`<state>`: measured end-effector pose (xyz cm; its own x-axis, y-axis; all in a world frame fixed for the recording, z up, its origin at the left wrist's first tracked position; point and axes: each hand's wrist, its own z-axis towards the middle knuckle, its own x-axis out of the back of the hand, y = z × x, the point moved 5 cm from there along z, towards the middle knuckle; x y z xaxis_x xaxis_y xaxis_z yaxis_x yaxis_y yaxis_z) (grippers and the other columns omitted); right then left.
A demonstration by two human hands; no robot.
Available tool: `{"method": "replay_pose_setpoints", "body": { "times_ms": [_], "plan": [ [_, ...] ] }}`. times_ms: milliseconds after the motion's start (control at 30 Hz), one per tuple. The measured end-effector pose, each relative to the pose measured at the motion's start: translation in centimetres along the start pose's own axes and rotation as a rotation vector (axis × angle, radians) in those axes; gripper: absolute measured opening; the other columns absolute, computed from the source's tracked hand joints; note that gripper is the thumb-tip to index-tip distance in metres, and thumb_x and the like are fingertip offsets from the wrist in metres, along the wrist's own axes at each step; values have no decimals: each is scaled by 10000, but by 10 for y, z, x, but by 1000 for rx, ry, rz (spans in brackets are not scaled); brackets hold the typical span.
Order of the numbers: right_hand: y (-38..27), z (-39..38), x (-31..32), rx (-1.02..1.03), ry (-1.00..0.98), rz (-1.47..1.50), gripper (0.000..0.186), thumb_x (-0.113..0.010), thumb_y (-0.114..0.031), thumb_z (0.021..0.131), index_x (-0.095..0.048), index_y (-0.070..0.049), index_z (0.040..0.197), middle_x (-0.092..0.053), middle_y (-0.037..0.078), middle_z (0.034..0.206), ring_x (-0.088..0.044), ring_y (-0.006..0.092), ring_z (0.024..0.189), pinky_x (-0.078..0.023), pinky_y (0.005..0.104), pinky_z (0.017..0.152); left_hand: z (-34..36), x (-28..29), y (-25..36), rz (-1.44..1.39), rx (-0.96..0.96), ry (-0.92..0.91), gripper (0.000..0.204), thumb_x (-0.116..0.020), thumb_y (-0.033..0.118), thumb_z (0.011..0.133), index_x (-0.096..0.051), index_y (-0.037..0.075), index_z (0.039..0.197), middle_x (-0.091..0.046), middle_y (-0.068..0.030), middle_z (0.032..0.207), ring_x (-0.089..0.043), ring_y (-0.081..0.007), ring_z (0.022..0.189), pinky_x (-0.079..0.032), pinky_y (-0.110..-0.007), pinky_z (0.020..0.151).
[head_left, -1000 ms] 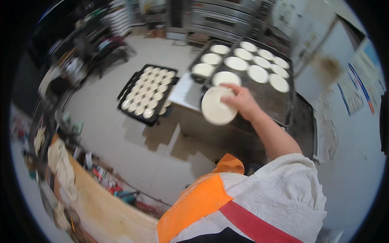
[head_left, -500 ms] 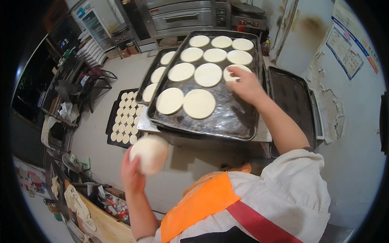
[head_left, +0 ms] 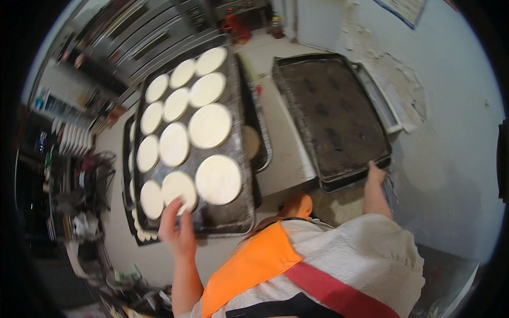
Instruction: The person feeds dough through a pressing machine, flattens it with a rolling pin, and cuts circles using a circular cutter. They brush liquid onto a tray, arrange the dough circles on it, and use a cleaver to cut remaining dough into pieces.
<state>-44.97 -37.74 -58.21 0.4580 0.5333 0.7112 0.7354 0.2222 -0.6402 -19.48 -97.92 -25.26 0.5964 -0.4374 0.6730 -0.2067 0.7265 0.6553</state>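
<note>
Flat round dough pieces lie in rows on a black baking tray point(head_left: 222, 217) at the left. My left hand point(head_left: 179, 230) is at this tray's near edge, fingertips at a dough round point(head_left: 179, 188) in the closest row. Its thumb and fingers are apart, holding nothing. My right hand point(head_left: 375, 174) is stretched out to the right and grips the near right corner of a dark baking tray point(head_left: 334, 116). No dough lies in that tray. The fingers behind its rim are partly hidden.
Another tray point(head_left: 262, 146) with a dough round point(head_left: 251, 142) shows beneath the loaded one. A pale worktop point(head_left: 283, 143) separates the two sides. A peeling wall point(head_left: 435, 132) stands close on the right, with a steel deck oven point(head_left: 143, 42) at the back left.
My view has turned to the right. The dough round has left my left hand, which is now at the loaded tray's edge. My right hand has gone from the dough to the dark tray.
</note>
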Motion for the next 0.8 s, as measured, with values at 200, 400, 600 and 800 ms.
{"method": "replay_pose_setpoints", "body": {
  "times_ms": [200,400,600,800],
  "plan": [
    [31,-46,-43,-248,-242,420,700,-779,-379,728,-539,-4,1268,-430,157,1417,-430,315,1274,-389,405,1016,-41,34,-19,52,-183,-87,302,-672,157,823,-622,-13,1067,-624,-157,1136,-567,-329,1097,-442,-408,945],
    [-48,-67,-7,-113,-231,-364,550,-666,-292,811,-546,53,1223,-439,197,1403,-527,379,1185,-488,488,959,-48,30,-32,301,-287,-81,430,-747,384,738,-628,3,899,-588,-119,894,-532,-323,858,-442,-417,774],
    [-12,-49,-38,-332,-286,221,419,-764,-94,706,-604,109,1036,-633,275,1001,-667,384,707,-603,452,628,-42,25,-19,217,-314,42,363,-791,297,651,-641,23,834,-602,-91,830,-537,-295,803,-436,-385,720],
    [-86,-104,28,92,-123,-164,385,-646,-195,815,-619,94,1068,-637,259,1084,-650,377,943,-541,478,808,-49,25,-5,237,-250,70,326,-810,131,573,-644,15,829,-618,-102,830,-552,-286,792,-454,-381,707]
  ]
}}
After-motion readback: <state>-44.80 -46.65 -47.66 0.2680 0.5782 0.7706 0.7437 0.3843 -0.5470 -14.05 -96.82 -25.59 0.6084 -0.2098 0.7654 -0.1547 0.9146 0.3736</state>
